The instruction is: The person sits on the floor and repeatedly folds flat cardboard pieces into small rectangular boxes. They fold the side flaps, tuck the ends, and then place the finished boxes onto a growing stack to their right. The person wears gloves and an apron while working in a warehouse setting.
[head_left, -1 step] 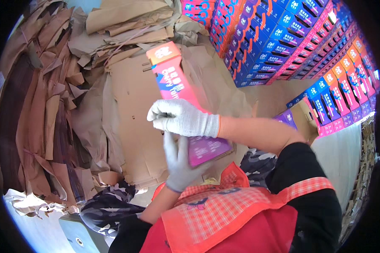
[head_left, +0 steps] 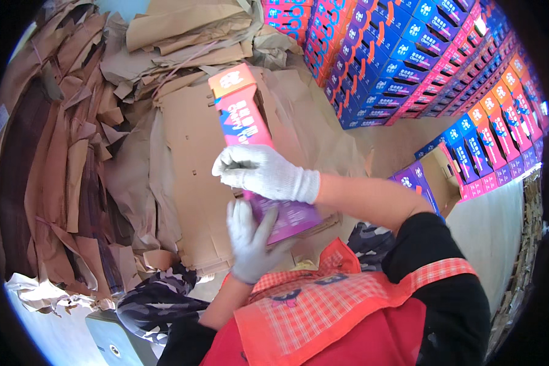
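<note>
A colourful cardboard display box [head_left: 247, 122], orange, pink and purple, lies over flattened brown cardboard in front of me. My right hand [head_left: 265, 172], in a white knitted glove, crosses its middle with the fingers curled closed. What those fingers pinch is hidden. Nearer to me, my left hand [head_left: 250, 241], also gloved, rests against the box's purple near end. Its fingers are stretched out, and the thumb stands apart over the purple panel.
Torn and folded brown cardboard [head_left: 67, 146] is heaped at the left and far side. Stacked blue, pink and orange boxes [head_left: 402, 61] rise at the far right. Nearer on the right are a row of similar boxes [head_left: 488, 146] and a purple box [head_left: 412, 177] beside my right forearm.
The box has shifted slightly left, its purple near end turning a little. My left hand has moved slightly left with it. My right hand stays almost in place.
</note>
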Motion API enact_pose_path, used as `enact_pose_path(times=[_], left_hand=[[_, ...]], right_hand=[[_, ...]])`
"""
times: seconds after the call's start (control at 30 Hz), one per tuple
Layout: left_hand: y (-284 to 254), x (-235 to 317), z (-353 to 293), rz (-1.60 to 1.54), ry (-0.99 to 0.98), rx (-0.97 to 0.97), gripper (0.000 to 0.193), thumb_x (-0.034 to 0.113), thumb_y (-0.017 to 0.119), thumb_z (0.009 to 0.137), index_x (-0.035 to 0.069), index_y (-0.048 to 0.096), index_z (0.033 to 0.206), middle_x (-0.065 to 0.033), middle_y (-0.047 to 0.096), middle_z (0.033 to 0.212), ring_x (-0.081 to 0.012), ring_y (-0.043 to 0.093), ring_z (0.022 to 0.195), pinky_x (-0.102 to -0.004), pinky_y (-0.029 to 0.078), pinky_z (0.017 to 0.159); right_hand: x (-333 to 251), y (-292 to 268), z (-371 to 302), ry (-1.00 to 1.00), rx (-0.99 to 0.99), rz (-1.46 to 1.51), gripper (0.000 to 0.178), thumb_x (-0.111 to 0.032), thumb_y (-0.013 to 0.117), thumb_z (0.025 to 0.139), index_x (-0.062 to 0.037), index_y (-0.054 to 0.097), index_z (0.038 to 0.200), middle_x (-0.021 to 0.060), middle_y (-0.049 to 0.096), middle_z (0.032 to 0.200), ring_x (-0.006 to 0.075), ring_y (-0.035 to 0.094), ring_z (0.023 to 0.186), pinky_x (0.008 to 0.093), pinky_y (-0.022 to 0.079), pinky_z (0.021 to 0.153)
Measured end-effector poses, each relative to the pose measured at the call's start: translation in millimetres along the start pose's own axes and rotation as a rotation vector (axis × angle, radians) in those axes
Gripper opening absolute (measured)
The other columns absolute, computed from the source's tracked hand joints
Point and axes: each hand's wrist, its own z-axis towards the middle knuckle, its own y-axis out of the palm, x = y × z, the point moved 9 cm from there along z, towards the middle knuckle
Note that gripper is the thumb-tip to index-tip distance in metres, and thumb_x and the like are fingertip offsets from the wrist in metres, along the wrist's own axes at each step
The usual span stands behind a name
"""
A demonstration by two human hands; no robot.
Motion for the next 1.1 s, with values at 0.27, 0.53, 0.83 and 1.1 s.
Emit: enact_pose_path(times=[0.27, 0.53, 0.83, 1.1], left_hand=[[-75, -102, -79, 0.213, -0.524, -0.322, 0.068, 0.008, 0.073, 0.073, 0.000, 0.046, 0.135, -0.0237, 0.051, 0.136, -0.0413, 0.052, 0.122, -0.0453, 0.042, 0.102], [-61, -104, -83, 0.270, -0.679, -0.365, 0.069, 0.011, 0.071, 0.078, -0.005, 0.043, 0.139, -0.0280, 0.047, 0.140, -0.0417, 0.046, 0.129, -0.0437, 0.037, 0.108], [69, 51, -13, -0.499, 0.048, -0.835, 0.038, 0.012, 0.073, 0.076, 0.001, 0.066, 0.113, -0.0180, 0.067, 0.111, -0.0347, 0.064, 0.104, -0.0407, 0.051, 0.090], [239, 233, 23, -0.787, 0.790, -0.966, 0.037, 0.015, 0.064, 0.083, 0.001, 0.062, 0.116, -0.0164, 0.065, 0.111, -0.0338, 0.061, 0.108, -0.0440, 0.045, 0.100]], right_hand=[[40, 72, -39, -0.254, -0.115, -0.405, 0.092, -0.033, 0.084, 0.064, -0.0049, 0.041, 0.141, 0.0231, 0.045, 0.138, 0.0390, 0.044, 0.129, 0.0461, 0.038, 0.106], [166, 98, -86, 0.178, -0.458, -0.836, 0.074, -0.033, 0.079, 0.068, -0.0043, 0.050, 0.130, 0.0188, 0.060, 0.114, 0.0318, 0.058, 0.108, 0.0403, 0.045, 0.092], [-25, -134, -181, 0.222, 0.319, -1.060, 0.054, -0.034, 0.077, 0.067, -0.0047, 0.058, 0.108, 0.0168, 0.064, 0.096, 0.0340, 0.064, 0.093, 0.0444, 0.048, 0.082], [-142, -271, -395, 0.740, 0.668, -1.252, 0.075, -0.036, 0.079, 0.062, -0.0036, 0.054, 0.124, 0.0194, 0.061, 0.104, 0.0366, 0.059, 0.101, 0.0441, 0.045, 0.089]])
